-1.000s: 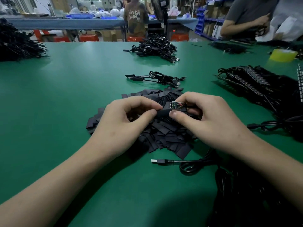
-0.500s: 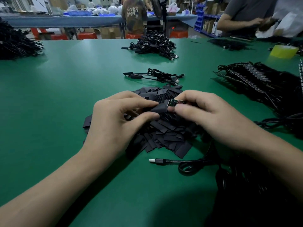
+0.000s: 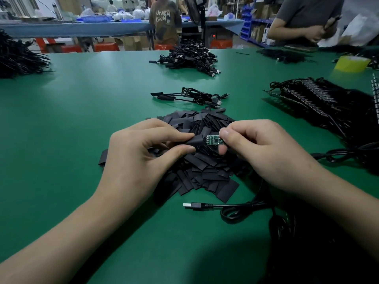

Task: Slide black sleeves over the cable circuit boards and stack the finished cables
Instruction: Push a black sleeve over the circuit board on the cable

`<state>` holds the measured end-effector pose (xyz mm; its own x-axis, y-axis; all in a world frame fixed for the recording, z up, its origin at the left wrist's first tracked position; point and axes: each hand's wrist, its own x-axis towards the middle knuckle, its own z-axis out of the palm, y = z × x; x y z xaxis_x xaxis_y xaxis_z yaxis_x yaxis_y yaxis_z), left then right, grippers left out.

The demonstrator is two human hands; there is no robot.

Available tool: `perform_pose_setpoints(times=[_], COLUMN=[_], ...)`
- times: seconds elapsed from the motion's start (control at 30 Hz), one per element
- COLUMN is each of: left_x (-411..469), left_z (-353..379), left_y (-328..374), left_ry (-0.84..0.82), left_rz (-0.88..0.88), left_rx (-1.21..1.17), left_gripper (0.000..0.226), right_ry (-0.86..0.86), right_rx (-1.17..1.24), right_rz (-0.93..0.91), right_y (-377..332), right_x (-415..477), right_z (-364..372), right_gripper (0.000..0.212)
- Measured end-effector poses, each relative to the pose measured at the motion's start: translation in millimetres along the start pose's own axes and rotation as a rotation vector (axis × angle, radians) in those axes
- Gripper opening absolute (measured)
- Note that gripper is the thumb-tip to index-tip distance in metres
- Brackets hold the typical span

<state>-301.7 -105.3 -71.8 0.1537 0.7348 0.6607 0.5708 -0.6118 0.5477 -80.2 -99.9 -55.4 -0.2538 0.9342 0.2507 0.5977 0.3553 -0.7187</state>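
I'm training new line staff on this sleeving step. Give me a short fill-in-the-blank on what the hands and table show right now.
The left hand pinches a black ____ at the end of the circuit board.
The right hand pinches the circuit board, whose colour is ____.
The USB plug on the table points toward the person's ____ side.
Missing words: sleeve, green, left.

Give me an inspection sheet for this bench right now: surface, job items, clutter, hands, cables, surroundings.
Surface: green table, matte.
Job's things: circuit board mostly bare, left end at black sleeve; sleeve pile under the hands.
Clutter: yellow object, far right.
Hands: left hand pinches the sleeve; right hand pinches the board.
Cables: USB cable nearest; small stack behind pile; larger heap beyond; unsleeved bundle right.
Surroundings: brown-shirted person, grey-shirted person beyond the table; blue shelf bins.
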Motion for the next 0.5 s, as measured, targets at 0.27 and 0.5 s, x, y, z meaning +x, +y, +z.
perform_pose_setpoints(times=[0.27,0.5], left_x=[-0.8,-1.3], left_z=[-0.3,0.6], left_y=[-0.7,-1.0], left_ry=[0.006,-0.012], left_rz=[0.033,0.024], left_rx=[0.041,0.051], left_gripper=[0.017,0.016], right_ry=[0.004,0.007], right_rx=[0.011,0.017], right_rz=[0.03,0.044], right_y=[1.0,1.3], right_x=[0.4,0.8], right_z=[0.9,4.7], right_gripper=[0.035,0.035])
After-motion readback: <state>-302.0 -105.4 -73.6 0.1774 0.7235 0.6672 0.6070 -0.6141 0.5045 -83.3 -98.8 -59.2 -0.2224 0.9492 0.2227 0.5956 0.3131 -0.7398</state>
